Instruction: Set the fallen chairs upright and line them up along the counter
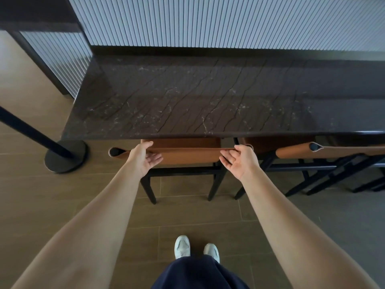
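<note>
A chair with a tan leather back and black legs [187,156] stands upright, its seat tucked under the dark marble counter [187,97]. My left hand [144,158] lies open at the left end of the backrest, palm turned inward. My right hand [239,160] is open at the right end, fingers loosely spread beside the leather. To the right a second chair of the same kind [329,152] stands upright against the counter; more black legs show beyond it.
A black stanchion post with a round base [65,156] stands on the floor left of the chair. Ribbed grey panels [208,21] rise behind the counter. The floor is brown tile, and my feet in white shoes [195,247] are behind the chair.
</note>
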